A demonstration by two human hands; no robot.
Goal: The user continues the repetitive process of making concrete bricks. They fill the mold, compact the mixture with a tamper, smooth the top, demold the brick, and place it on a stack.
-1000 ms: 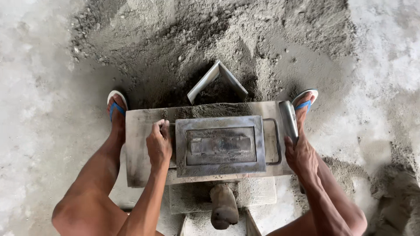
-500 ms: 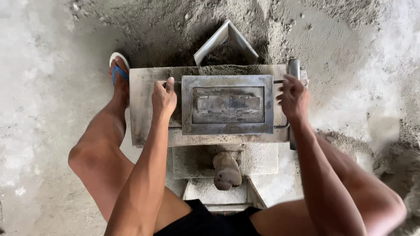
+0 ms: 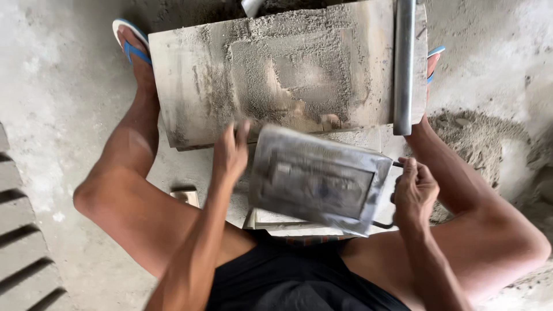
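Observation:
I hold a grey rectangular metal block mould [image 3: 319, 179] in the air in front of my body, tilted and blurred. My left hand [image 3: 230, 154] grips its left side. My right hand [image 3: 413, 193] grips the thin wire handle on its right side. Beyond it lies a flat metal work plate [image 3: 190, 80] dusted with damp cement mix, with a rectangular imprint [image 3: 299, 75] where the mould stood. A metal pipe [image 3: 404, 63] lies along the plate's right edge.
My feet in blue flip-flops [image 3: 129, 43] flank the plate. Loose cement mix [image 3: 466, 132] is heaped at the right. Moulded grey blocks [image 3: 23, 242] lie in a row at the lower left. A small block [image 3: 187, 194] sits under the mould.
The mould stood on the plate with both hands at its sides. Now it is lifted off and drawn toward my body, leaving a sandy imprint. The camera has moved closer.

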